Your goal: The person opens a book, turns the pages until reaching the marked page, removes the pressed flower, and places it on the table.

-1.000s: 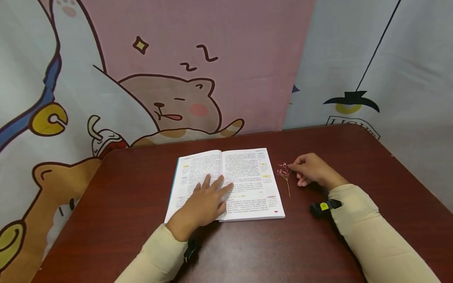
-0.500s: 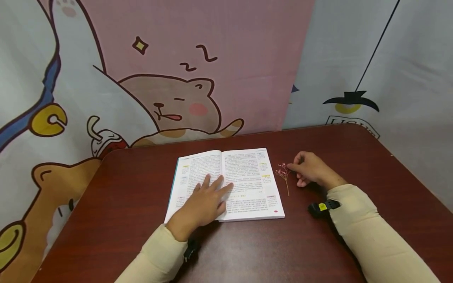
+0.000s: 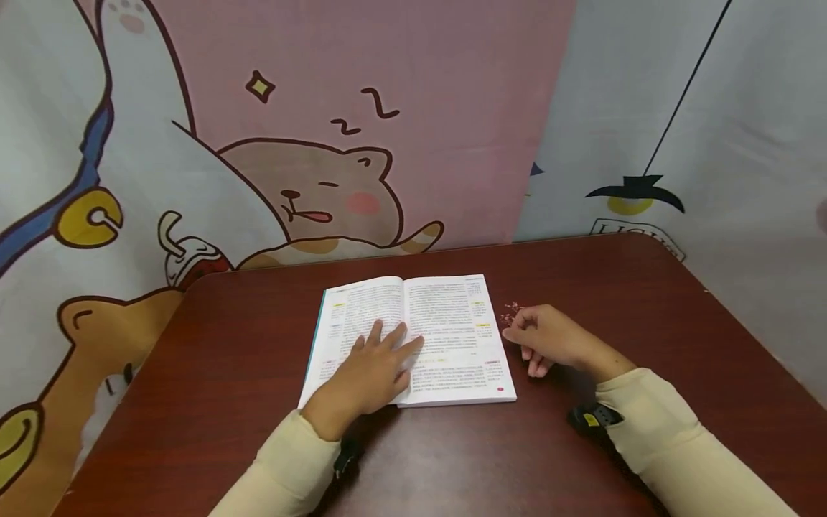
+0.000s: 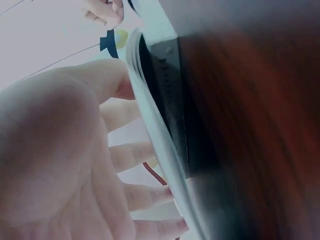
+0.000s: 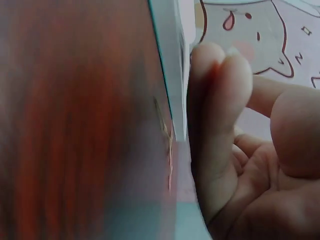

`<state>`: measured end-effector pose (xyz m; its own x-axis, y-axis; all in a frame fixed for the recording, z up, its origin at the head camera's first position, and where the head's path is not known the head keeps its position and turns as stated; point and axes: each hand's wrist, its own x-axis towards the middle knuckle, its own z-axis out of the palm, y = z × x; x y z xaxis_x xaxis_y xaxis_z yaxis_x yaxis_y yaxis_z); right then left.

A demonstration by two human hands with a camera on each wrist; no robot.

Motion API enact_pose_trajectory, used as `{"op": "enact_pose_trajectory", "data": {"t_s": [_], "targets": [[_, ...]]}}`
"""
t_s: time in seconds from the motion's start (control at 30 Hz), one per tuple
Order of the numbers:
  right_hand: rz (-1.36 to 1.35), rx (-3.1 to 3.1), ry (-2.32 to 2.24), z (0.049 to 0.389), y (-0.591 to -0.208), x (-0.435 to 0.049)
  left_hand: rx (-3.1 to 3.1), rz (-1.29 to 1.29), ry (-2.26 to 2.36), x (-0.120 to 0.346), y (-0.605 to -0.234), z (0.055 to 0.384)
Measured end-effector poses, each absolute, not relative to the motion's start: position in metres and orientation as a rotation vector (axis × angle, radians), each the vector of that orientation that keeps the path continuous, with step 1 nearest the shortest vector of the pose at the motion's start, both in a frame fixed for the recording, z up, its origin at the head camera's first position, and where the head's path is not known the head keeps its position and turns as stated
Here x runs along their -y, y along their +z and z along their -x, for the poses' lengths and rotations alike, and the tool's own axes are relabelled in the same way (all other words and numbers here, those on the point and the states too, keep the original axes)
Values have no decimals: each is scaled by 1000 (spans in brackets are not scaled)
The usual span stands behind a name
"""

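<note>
An opened book (image 3: 446, 316) with printed white pages lies on the table. My left hand (image 3: 365, 377) rests on it, fingers spread across the lower left page and the centre fold. In the left wrist view the palm (image 4: 55, 150) faces the book's lower edge. To the right of the book is a small pink dried flower sprig (image 3: 510, 314), its stem hidden behind my right hand (image 3: 549, 337). That hand's thumb and index fingertips meet beside the book's right edge. In the right wrist view the sprig (image 5: 169, 145) appears apart from these fingertips, and nothing shows between them.
The dark red-brown table (image 3: 258, 345) extends around the book on every side. Behind it hangs a cloth backdrop (image 3: 465, 129) with cartoon animals. A black wrist device (image 3: 591, 416) sits under the right cuff.
My right hand has left the sprig's flower head and moved left and nearer to me, beside the book's edge. The left hand has stayed put on the book.
</note>
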<state>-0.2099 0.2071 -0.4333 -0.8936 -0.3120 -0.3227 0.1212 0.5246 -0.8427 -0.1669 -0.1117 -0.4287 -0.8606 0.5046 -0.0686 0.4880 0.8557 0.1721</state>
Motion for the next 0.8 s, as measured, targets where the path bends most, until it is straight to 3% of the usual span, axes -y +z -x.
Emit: {"op": "enact_pose_trajectory", "data": {"t_s": [0.8], "targets": [[214, -2297, -1232, 198, -442, -196, -2848, -921, 209, 141, -427, 155]]}}
